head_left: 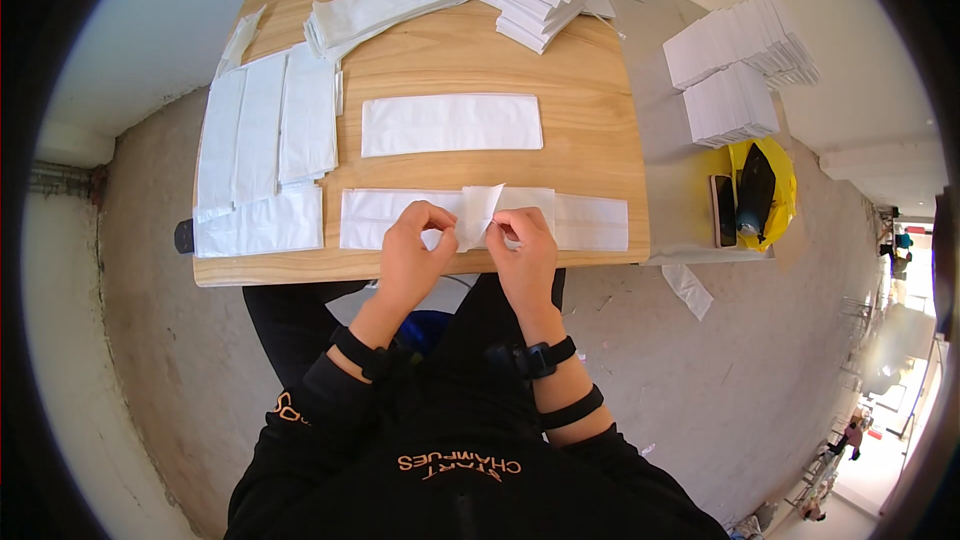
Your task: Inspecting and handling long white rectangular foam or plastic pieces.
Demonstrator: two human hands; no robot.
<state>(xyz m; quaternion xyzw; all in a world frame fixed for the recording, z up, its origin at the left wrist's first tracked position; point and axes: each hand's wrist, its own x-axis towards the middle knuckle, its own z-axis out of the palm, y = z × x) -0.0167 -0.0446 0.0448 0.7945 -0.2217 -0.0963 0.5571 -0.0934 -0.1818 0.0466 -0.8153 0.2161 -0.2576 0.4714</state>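
Right hand (525, 240): fingers pinching the small white sheet (478, 208), raised corner pointing to 1 o'clock. Left hand (410, 250): fingers together at its 9 o'clock edge; grip unclear to me. Sheet lies across a white strip (592, 224), long axis 9-to-3, near the desk's (590, 110) 6 o'clock edge. Bare wood toward 12, then a white packet (450, 125).

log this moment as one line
left hand: at white sheet | right hand: pinching white sheet | beneath: white strips | surface: wooden table | beside table: yellow bag
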